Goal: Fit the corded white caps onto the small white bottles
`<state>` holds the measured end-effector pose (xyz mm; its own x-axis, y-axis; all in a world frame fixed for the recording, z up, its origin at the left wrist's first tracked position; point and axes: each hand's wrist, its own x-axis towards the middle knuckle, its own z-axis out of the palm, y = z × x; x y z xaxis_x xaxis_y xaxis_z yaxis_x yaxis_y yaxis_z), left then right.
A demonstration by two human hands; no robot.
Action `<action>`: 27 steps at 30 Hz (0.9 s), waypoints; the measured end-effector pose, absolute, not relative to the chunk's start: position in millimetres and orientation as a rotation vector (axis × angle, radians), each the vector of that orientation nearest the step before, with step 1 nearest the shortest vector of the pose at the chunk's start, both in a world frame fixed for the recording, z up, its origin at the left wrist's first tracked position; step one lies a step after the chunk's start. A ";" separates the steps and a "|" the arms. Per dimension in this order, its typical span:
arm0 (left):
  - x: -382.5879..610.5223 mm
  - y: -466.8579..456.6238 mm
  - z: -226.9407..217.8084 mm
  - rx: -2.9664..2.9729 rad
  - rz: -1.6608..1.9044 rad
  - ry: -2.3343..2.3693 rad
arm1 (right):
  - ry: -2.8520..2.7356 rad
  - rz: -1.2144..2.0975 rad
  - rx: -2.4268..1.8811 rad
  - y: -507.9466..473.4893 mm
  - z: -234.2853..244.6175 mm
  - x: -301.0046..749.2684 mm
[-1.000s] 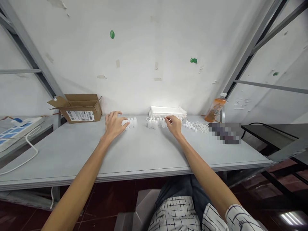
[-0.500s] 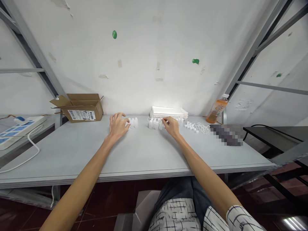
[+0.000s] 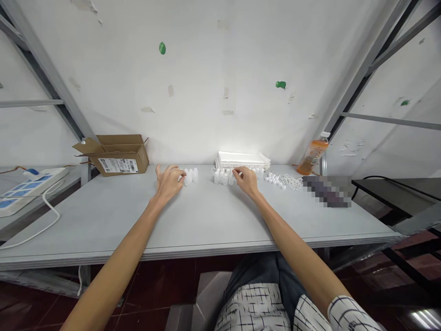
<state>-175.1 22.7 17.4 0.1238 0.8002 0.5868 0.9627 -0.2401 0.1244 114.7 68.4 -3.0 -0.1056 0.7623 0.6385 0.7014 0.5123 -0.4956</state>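
My left hand (image 3: pixel 168 182) rests on the grey table (image 3: pixel 193 220), its fingertips curled against a small group of white plastic bottles (image 3: pixel 190 176). My right hand (image 3: pixel 245 179) pinches one small white bottle at the edge of a second cluster of white bottles (image 3: pixel 222 176). Behind that cluster lies a flat stack of white trays (image 3: pixel 242 159). To the right of my right hand are several tiny white caps and a tangle of white cord (image 3: pixel 283 181).
An open cardboard box (image 3: pixel 115 154) stands at the back left. An orange drink bottle (image 3: pixel 313 156) leans by the metal frame at the back right. A white power strip (image 3: pixel 24 186) with cable lies on the left bench. A blurred dark object (image 3: pixel 327 191) sits right.
My left hand has slid slightly right and its fingers have curled toward the left bottle group. My right hand has shifted a little and stays pinched at the right cluster.
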 end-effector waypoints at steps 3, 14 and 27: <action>-173.5 19.1 18.8 -2.103 -0.833 -1.688 | -1.814 0.094 -1.196 67.6 -4.0 115.4; -135.3 5.9 2.3 -2.356 -0.248 -1.329 | -1.730 -0.085 -1.149 53.2 -4.1 152.5; -72.1 -7.7 21.5 -2.556 -0.519 -1.252 | -1.242 -0.424 -1.855 57.6 -18.0 297.6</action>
